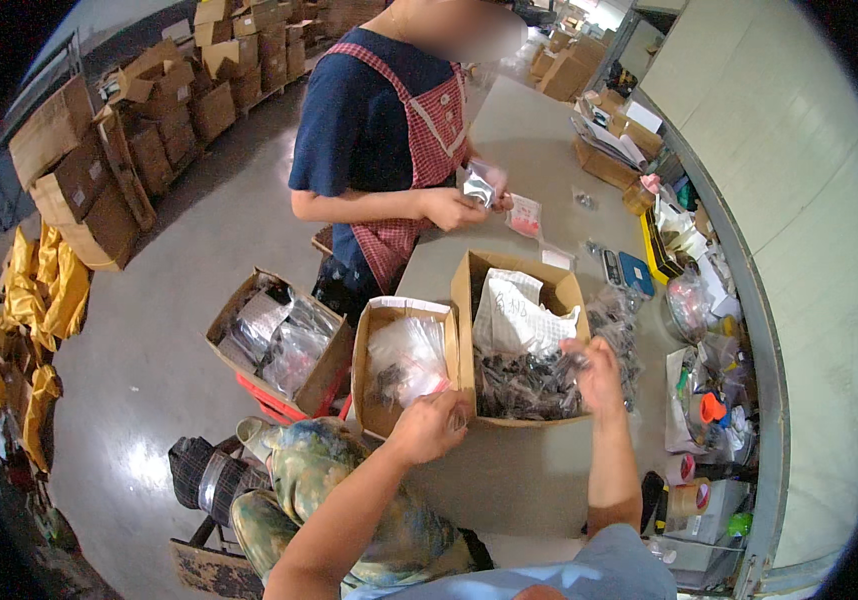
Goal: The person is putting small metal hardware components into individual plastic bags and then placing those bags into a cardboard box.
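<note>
My left hand (pixel 431 426) is at the near right edge of a cardboard box (pixel 374 405) that holds clear plastic bags (pixel 407 350), some with red marks. Its fingers are closed; what they hold, if anything, I cannot make out. My right hand (pixel 601 376) is over the right side of a larger cardboard box (pixel 462 290), pinching a small clear packet (pixel 576 361), partly blurred. Many small packets with dark contents (pixel 524 388) fill that box, beneath a crumpled white sheet (pixel 516 315).
Across the table (pixel 509 490) a person in a checked apron (pixel 439 120) holds a silvery bag (pixel 481 187). A third box (pixel 239 345) of bagged parts sits at the left on a red support. More packets (pixel 614 335), a blue scale (pixel 635 272) and tape rolls (pixel 689 498) lie rightward.
</note>
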{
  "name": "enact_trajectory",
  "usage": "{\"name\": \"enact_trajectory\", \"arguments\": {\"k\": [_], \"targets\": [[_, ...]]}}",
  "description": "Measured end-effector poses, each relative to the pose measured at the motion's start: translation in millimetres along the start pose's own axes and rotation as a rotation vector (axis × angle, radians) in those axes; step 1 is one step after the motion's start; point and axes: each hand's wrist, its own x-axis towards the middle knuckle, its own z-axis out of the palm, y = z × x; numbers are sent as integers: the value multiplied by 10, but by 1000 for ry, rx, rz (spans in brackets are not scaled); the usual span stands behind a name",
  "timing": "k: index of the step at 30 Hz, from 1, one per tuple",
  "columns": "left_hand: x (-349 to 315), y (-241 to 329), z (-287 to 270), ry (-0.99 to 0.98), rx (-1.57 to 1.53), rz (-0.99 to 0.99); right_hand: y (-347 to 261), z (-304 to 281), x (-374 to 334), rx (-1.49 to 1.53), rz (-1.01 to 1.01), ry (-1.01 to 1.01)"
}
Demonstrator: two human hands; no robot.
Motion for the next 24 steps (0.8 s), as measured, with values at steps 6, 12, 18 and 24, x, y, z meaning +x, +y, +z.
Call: {"name": "enact_trajectory", "arguments": {"k": [6, 12, 18, 24], "targets": [[63, 46, -49, -75, -15, -57, 66, 11, 1217, -234, 108, 124], [-80, -106, -115, 13, -21, -86, 726, 397, 1660, -1905, 133, -389], [228, -3, 29, -92, -58, -30, 1179, -1294, 2170, -1589, 307, -452], [96, -51, 8, -46, 8, -49, 1105, -586, 1733, -1404, 224, -241]]}}
